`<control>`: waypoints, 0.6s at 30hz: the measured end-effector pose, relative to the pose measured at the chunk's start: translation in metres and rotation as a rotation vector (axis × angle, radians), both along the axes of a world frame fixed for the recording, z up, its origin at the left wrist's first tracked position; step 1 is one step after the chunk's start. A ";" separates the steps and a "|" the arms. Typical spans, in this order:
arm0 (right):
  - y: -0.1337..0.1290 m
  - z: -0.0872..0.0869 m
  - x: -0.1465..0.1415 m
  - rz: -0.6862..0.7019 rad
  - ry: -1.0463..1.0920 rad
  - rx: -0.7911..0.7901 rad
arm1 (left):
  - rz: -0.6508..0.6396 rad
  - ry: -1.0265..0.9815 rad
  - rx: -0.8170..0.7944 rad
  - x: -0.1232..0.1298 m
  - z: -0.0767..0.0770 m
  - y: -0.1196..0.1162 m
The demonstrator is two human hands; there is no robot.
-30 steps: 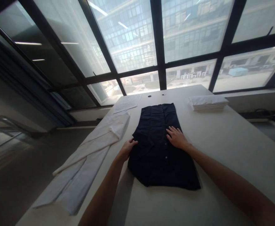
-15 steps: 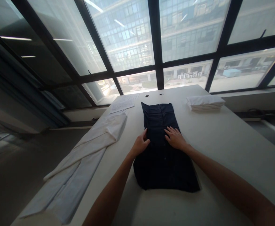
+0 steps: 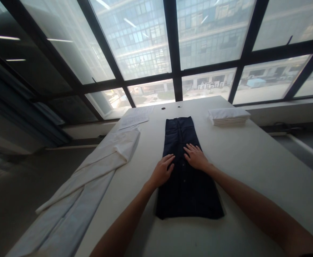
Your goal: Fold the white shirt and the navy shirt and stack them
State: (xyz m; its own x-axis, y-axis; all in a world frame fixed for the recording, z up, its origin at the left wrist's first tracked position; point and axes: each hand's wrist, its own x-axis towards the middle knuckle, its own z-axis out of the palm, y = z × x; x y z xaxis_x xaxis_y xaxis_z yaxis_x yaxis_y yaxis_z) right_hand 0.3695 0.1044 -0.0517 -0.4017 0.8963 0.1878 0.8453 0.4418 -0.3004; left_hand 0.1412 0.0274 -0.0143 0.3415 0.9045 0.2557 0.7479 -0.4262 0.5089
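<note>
We see the dark garment point(image 3: 190, 200) lying flat at five o'clock of our view, where our left hand point(image 3: 162, 171), at its nine o'clock, and right hand point(image 3: 196, 158), at its two o'clock, rest unclenched.

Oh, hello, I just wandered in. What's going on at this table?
A person's left hand and right hand rest on a dark garment, which lies in a long, narrow shape on a white table. Off to the left lies some pale cloth, and a stack of folded white fabric sits toward the far right.
</note>
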 end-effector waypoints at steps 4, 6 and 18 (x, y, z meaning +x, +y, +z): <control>-0.001 0.000 0.000 0.004 0.001 0.008 | -0.115 0.300 -0.006 0.005 -0.016 -0.017; -0.001 0.000 0.000 0.002 -0.002 0.010 | -0.131 0.385 0.009 0.007 -0.017 -0.021; -0.003 -0.001 0.005 0.123 -0.072 0.024 | -0.162 0.470 0.023 0.024 -0.019 -0.042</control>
